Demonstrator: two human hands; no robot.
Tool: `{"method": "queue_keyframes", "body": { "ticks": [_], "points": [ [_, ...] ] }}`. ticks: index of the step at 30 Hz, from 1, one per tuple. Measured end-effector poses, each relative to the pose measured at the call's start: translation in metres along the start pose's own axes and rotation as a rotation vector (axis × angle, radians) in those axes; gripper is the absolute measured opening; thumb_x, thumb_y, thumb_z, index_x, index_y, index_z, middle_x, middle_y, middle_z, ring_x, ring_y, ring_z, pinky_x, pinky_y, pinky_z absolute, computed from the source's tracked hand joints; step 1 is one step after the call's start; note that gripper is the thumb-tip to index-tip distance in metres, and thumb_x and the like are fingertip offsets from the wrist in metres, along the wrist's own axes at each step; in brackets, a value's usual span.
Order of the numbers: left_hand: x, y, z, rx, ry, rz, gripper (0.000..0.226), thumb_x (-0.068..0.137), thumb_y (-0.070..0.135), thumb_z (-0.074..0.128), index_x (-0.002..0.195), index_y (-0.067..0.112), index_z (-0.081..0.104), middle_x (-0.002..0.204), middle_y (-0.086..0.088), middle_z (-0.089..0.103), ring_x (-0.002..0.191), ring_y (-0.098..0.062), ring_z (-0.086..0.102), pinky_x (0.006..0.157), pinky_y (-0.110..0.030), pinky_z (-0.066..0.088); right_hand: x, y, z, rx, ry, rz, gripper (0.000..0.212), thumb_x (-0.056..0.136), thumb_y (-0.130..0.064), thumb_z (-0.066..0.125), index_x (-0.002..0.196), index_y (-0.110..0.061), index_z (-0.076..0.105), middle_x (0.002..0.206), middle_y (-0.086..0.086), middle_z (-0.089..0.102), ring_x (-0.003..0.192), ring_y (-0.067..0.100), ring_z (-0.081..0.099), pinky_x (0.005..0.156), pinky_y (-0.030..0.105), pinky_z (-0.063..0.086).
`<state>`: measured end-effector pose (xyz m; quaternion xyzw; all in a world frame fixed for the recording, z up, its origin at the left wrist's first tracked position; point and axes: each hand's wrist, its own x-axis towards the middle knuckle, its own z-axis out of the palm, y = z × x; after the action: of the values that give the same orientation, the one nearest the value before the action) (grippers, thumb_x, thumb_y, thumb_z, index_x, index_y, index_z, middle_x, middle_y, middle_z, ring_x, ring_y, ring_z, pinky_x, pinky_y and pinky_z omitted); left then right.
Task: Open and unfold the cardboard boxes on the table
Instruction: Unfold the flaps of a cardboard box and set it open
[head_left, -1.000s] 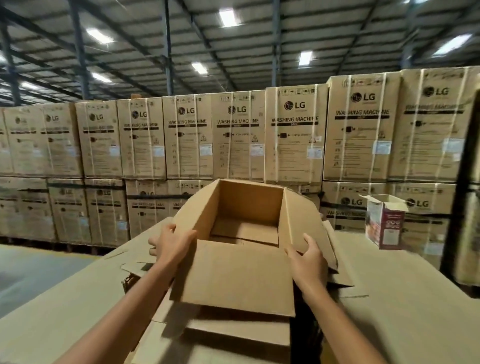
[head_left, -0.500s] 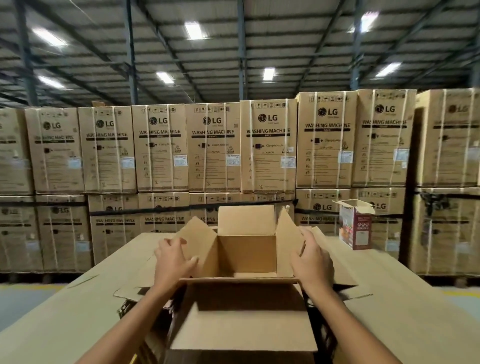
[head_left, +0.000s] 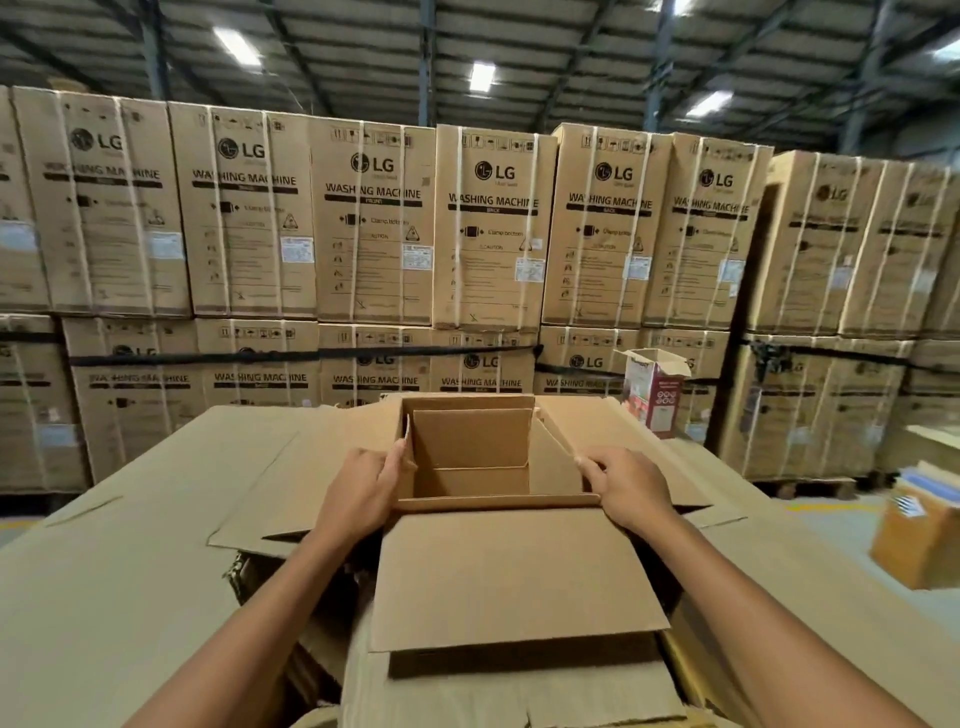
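A plain brown cardboard box (head_left: 470, 452) stands open-topped in front of me on the cardboard-covered table (head_left: 130, 571). Its near flap (head_left: 511, 577) hangs out toward me and its side flaps spread to the left and right. My left hand (head_left: 358, 493) grips the box's left wall at the top edge, thumb on the inside. My right hand (head_left: 626, 486) holds the right side at its top edge, fingers curled over it. The box is empty inside.
A small white and red carton (head_left: 652, 395) with raised flaps stands at the table's far right. Flattened cardboard (head_left: 467, 696) lies under the box near me. Stacked washing machine cartons (head_left: 374, 228) form a wall behind. A brown box (head_left: 919, 540) sits on the floor to the right.
The box has tipped upright and settled lower onto the table, its side flaps spread wider. Both hands have shifted from the flaps to the top edges of the side walls.
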<state>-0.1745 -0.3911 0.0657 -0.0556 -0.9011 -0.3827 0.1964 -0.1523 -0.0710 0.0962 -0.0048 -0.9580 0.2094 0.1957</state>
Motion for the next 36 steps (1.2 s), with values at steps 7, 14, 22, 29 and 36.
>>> {"method": "queue_keyframes", "body": {
  "ticks": [7,14,22,29,36],
  "points": [
    [-0.002,0.008,-0.004,0.259,-0.167,0.081,0.056,0.092,0.071,0.033,0.1,0.03,0.071,0.106,0.007,0.069,0.122,-0.021,0.045,0.097,-0.043,0.045,-0.015,-0.016,0.009,-0.236,-0.033,-0.003,0.059,0.101,-0.056,0.034,0.079,-0.015,0.071,0.086,0.007,0.069,0.093,0.027,0.06,0.069,0.035,0.041],
    [-0.004,0.021,-0.003,0.361,-0.108,0.118,0.057,0.099,0.055,0.039,0.147,0.024,0.044,0.148,-0.001,0.049,0.137,-0.025,0.037,0.108,-0.044,0.039,-0.038,-0.019,0.003,-0.184,-0.032,-0.119,0.046,0.103,-0.05,0.036,0.139,-0.029,0.055,0.135,0.0,0.057,0.122,0.025,0.044,0.099,0.043,0.039],
    [-0.036,0.092,-0.013,0.183,0.202,0.498,0.064,0.096,0.054,0.03,0.145,0.016,0.047,0.159,-0.006,0.032,0.15,-0.016,0.02,0.116,-0.034,0.024,-0.069,-0.009,-0.066,-0.033,0.124,-0.181,0.079,0.095,-0.056,0.052,0.159,-0.027,0.015,0.167,-0.001,0.012,0.151,0.023,0.014,0.119,0.046,0.025],
    [-0.103,0.215,0.013,0.121,0.273,0.693,0.057,0.099,0.047,0.036,0.145,0.015,0.047,0.157,-0.006,0.037,0.148,-0.019,0.026,0.113,-0.035,0.025,-0.145,0.042,-0.157,0.014,0.339,-0.241,0.079,0.095,-0.046,0.058,0.159,-0.025,0.017,0.166,-0.002,0.015,0.151,0.019,0.017,0.115,0.032,0.019],
    [-0.202,0.332,0.082,0.032,0.166,0.888,0.053,0.099,0.04,0.043,0.143,0.012,0.049,0.156,-0.009,0.038,0.146,-0.025,0.03,0.117,-0.04,0.029,-0.269,0.139,-0.249,-0.024,0.455,-0.153,0.076,0.094,-0.049,0.058,0.158,-0.027,0.024,0.165,-0.001,0.021,0.149,0.02,0.022,0.114,0.032,0.021]
  ]
}}
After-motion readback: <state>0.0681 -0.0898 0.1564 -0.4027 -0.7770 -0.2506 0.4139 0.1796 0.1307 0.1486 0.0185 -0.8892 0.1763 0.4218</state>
